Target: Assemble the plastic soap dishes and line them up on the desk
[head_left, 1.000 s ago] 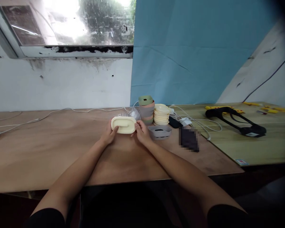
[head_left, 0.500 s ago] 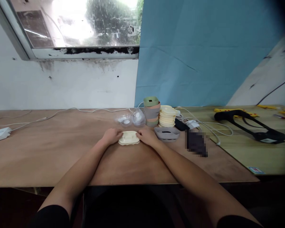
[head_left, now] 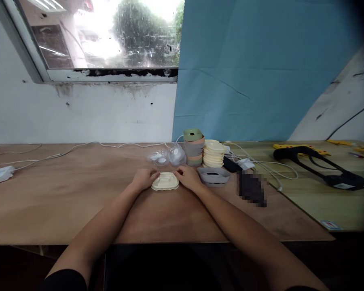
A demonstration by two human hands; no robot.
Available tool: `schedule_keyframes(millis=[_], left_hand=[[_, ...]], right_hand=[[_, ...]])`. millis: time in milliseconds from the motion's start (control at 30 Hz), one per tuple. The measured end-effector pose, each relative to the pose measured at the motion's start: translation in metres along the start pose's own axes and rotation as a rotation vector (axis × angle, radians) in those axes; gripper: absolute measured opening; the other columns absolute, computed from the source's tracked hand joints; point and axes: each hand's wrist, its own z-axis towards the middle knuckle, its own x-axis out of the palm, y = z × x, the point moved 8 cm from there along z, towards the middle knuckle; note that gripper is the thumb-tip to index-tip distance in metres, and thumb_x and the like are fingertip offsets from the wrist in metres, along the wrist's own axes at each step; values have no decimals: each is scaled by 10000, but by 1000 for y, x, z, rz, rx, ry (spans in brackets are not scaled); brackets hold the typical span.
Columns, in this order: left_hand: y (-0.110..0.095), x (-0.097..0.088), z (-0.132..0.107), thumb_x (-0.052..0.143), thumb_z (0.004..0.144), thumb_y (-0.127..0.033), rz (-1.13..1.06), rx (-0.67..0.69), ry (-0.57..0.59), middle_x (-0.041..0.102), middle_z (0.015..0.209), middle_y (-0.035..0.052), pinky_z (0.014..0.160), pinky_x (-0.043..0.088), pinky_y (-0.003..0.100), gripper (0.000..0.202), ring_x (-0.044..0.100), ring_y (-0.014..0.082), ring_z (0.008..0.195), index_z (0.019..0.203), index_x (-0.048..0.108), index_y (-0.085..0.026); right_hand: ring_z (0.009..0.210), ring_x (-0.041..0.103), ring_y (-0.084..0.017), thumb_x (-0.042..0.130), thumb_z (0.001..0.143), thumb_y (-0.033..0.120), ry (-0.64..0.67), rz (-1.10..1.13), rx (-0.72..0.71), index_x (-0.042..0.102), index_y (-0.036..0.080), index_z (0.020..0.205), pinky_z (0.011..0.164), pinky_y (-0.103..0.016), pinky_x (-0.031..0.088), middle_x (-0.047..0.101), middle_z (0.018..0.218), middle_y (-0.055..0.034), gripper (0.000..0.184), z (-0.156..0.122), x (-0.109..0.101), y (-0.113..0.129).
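A cream rounded-rectangular plastic lid (head_left: pixel 165 182) with a raised middle lies on the brown tabletop in front of me. My left hand (head_left: pixel 144 178) is at its left edge, thumb and fingers closed on the rim. On the opposite side my right hand (head_left: pixel 187 178) pinches the right edge in the same way. Just right of my right hand sits a grey open tray-like piece (head_left: pixel 214 178) with a dark slot in its middle. Behind the hands stand a stack of green, grey and orange tissue-box-like pieces (head_left: pixel 194 147) and a pile of cream lids (head_left: pixel 213 155).
Clear plastic domes (head_left: pixel 177 154) lie beside the coloured stack. A blurred-out dark item (head_left: pixel 251 188) is on the right, near white cables (head_left: pixel 279 163). A black frame-like object (head_left: pixel 321 167) rests on the lighter table. A white power strip (head_left: pixel 0 175) lies at far left.
The camera has tilted up slightly, so everything sits lower in the picture. Both hands stay at the cream lid's edges; its near edge looks flatter now.
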Motion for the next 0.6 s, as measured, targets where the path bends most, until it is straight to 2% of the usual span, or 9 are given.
schedule_keyframes(millis=[133,233,367,467,533,600], left_hand=[[3,-1,1,425,901,-519,-61,-1,-50,716,974,67,753,464,298,432,643,214,860,1017,712,-219],[1,-2,1,443,895,-506,-93,35,-65,707,975,68,756,472,296,416,637,211,866,1001,712,-207],[-2,-3,1,447,897,-485,-104,72,-54,704,1005,72,783,477,304,400,636,216,898,1024,707,-208],[-4,-3,1,444,900,-478,-97,94,-42,704,1018,74,797,478,312,400,634,220,919,1037,706,-208],[-5,-2,1,446,899,-473,-94,108,-36,706,1020,73,806,477,319,395,633,224,924,1038,707,-211],[-6,-2,1,443,900,-470,-97,118,-29,708,1024,70,811,477,322,392,634,226,928,1042,706,-217]], right_hand=[[774,603,-167,531,880,355,-49,66,-74,669,208,820,690,-253,407,696,829,-32,210,-2,-4,8],[833,593,-182,506,893,332,-139,54,-144,667,202,878,751,-274,425,681,872,-51,207,-1,-19,16],[977,550,-240,456,916,329,-342,-78,-223,672,191,958,916,-363,390,666,974,-89,260,15,-67,23],[1056,498,-279,464,904,328,-454,-203,-193,659,182,1051,960,-412,351,630,1083,-116,284,39,-108,18],[1111,454,-306,494,883,329,-480,-289,-156,642,175,1111,973,-436,326,594,1162,-138,311,57,-127,12],[1133,430,-322,521,868,352,-451,-363,-147,648,174,1105,984,-460,302,573,1203,-151,322,73,-133,4]])
